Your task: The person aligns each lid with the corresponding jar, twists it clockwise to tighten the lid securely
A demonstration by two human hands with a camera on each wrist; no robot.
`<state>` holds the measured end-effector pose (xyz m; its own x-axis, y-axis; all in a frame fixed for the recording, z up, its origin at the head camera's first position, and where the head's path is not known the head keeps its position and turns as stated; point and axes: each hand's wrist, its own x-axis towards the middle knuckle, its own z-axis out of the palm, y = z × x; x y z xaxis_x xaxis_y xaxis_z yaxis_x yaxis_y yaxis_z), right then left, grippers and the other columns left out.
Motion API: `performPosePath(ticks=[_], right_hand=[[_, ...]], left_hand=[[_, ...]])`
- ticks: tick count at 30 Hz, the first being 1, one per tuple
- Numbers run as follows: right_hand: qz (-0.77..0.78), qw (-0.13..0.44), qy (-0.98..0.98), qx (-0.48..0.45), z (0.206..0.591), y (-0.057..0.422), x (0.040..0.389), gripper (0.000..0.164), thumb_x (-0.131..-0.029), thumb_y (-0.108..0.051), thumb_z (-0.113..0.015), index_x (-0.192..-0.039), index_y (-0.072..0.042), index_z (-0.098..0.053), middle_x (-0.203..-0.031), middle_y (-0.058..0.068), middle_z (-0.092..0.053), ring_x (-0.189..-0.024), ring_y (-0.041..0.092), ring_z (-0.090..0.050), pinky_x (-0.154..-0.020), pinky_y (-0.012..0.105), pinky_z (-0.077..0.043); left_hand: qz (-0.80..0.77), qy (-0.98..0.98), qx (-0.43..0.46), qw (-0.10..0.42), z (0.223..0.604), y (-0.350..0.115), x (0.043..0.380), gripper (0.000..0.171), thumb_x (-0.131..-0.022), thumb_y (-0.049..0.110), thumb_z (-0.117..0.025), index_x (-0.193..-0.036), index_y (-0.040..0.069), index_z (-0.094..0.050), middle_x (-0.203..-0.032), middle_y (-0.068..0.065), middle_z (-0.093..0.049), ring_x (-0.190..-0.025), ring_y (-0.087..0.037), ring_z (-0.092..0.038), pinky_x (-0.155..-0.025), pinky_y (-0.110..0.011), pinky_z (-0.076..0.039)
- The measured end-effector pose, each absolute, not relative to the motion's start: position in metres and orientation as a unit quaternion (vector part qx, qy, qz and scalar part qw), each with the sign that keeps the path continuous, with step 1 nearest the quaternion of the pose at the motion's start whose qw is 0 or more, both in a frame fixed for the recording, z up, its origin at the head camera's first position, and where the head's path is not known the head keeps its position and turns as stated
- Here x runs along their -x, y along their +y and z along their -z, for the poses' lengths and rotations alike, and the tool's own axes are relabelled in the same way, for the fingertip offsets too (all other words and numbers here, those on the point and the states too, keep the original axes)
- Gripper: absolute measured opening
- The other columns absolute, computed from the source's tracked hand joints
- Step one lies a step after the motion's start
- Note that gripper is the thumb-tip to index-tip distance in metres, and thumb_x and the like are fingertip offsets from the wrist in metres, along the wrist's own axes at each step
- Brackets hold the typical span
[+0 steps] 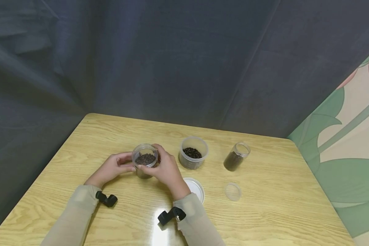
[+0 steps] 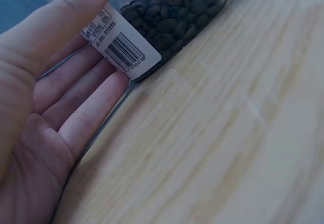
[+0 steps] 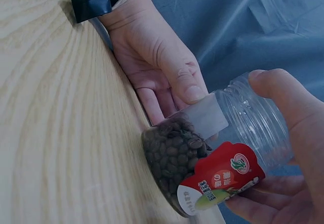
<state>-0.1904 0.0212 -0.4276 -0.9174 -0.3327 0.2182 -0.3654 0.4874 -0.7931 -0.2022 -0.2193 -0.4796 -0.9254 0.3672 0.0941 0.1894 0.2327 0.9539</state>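
A clear jar of dark coffee beans [image 1: 142, 175] stands lidless on the table, its mouth up, held from both sides. My left hand [image 1: 113, 168] holds its lower body, the thumb along a white barcode label [image 2: 121, 52] and the fingers around the other side. Around the threaded neck grips my right hand [image 1: 168, 172], thumb nearest me in the head view. A red label [image 3: 223, 171] shows on the jar in the right wrist view. Just to the right is a translucent tub [image 1: 190, 164] with more beans in its bottom.
Another open clear jar [image 1: 234, 159], filled partway with dark contents, stands further right. A clear round lid [image 1: 233, 191] lies in front of it. A white lid [image 1: 195, 188] is partly hidden by the right forearm. Dark cloth [image 1: 178, 68] hangs behind the wooden table [image 1: 279, 191].
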Motion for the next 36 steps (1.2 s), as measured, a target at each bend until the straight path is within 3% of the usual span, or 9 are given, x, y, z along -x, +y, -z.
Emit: performPosePath(ticks=[17, 28, 36], right_hand=[[-0.44, 0.013, -0.877, -0.195, 0.427, 0.021, 0.191, 0.083, -0.081, -0.047, -0.084, -0.146, -0.009, -0.05, -0.127, 0.015, -0.067, -0.111, 0.025, -0.067, -0.091, 0.036, -0.059], [-0.462, -0.03, -0.868, -0.183, 0.423, 0.026, 0.191, 0.086, -0.08, -0.041, -0.087, -0.148, -0.007, -0.047, -0.133, 0.015, -0.062, -0.116, 0.026, -0.065, -0.095, 0.032, -0.057], [-0.484, -0.061, -0.848, -0.208, 0.424, 0.033, 0.194, 0.092, -0.088, -0.038, -0.079, -0.16, -0.014, -0.028, -0.141, 0.015, -0.057, -0.128, 0.029, -0.058, -0.105, 0.034, -0.052]], left_hand=[[-0.594, 0.78, -0.183, 0.075, 0.478, -0.22, 0.203, 0.059, -0.089, 0.006, -0.078, -0.141, -0.008, -0.053, -0.14, -0.027, -0.056, -0.128, -0.046, -0.053, -0.099, -0.021, -0.052], [-0.599, 0.776, -0.183, 0.077, 0.477, -0.218, 0.202, 0.06, -0.089, 0.006, -0.078, -0.141, -0.008, -0.052, -0.141, -0.027, -0.055, -0.129, -0.046, -0.052, -0.099, -0.023, -0.053], [-0.592, 0.782, -0.178, 0.077, 0.479, -0.218, 0.204, 0.06, -0.088, 0.009, -0.079, -0.141, -0.007, -0.053, -0.14, -0.026, -0.056, -0.128, -0.045, -0.054, -0.099, -0.021, -0.053]])
